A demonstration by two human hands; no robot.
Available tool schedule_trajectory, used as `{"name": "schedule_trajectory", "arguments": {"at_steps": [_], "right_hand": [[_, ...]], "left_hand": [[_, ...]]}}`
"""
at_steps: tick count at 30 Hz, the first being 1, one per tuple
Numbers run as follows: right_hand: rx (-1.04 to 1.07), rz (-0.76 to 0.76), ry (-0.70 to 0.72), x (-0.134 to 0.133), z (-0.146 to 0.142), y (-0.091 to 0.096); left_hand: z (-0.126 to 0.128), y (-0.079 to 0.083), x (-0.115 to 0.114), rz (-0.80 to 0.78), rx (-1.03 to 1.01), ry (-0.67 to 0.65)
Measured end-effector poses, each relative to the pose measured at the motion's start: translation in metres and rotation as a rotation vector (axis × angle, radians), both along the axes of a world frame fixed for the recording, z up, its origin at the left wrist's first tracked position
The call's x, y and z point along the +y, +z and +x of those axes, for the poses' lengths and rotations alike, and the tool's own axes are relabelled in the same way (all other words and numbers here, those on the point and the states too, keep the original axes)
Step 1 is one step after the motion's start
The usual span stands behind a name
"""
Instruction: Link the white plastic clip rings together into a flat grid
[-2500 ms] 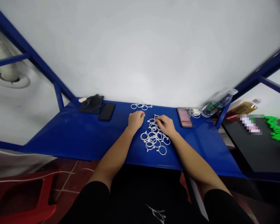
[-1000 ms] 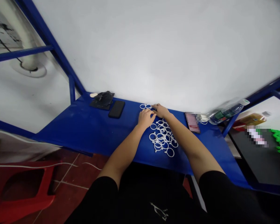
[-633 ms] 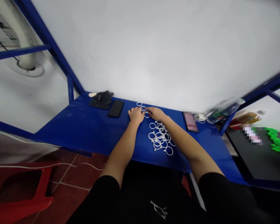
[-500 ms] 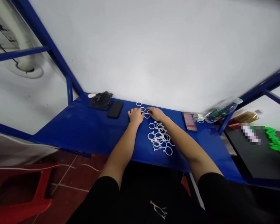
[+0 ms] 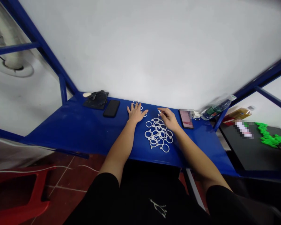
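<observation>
My left hand (image 5: pixel 136 113) lies with fingers spread on the blue table (image 5: pixel 84 131), partly over a row of white curtain rings. One ring of this row (image 5: pixel 135 102) shows beyond the fingertips, and others peep out at the right side of the hand. My right hand (image 5: pixel 169 119) is pinched on a white curtain ring, seen edge-on (image 5: pixel 159 111), above the far end of a loose pile. That pile of white curtain rings (image 5: pixel 158 134), each with a small eyelet, lies overlapping between my forearms.
Left of my hands are a black phone (image 5: pixel 111 108) and a crumpled black plastic bag (image 5: pixel 97 100). On the right stand a lit phone (image 5: pixel 186 118), a white cable (image 5: pixel 196 115) and a plastic bottle (image 5: pixel 216 109). Green pieces (image 5: pixel 269 136) lie on a black table. A white wall backs the table.
My right hand has moved right, away from my left hand, and now holds a ring up. My left fingers have spread out flatter. The view has shifted slightly.
</observation>
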State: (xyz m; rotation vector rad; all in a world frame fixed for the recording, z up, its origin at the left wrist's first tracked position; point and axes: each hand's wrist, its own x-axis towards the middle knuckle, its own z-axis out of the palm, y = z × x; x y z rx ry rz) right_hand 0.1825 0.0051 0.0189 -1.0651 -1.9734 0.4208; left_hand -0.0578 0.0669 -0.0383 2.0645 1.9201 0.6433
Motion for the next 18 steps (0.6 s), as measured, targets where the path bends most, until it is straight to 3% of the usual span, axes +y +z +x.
{"name": "schedule_trajectory", "arguments": {"at_steps": [5, 12, 18], "right_hand": [[0.075, -0.041, -0.048, -0.022, 0.011, -0.011], [0.322, -0.197, -0.035, -0.017, 0.011, -0.034], [0.63, -0.273, -0.081, -0.014, 0.014, -0.04]], "left_hand": [[0.002, 0.001, -0.002, 0.021, 0.019, 0.072], [0.002, 0.009, 0.008, -0.044, 0.034, 0.066], [0.004, 0.01, 0.004, 0.052, 0.088, 0.091]]}}
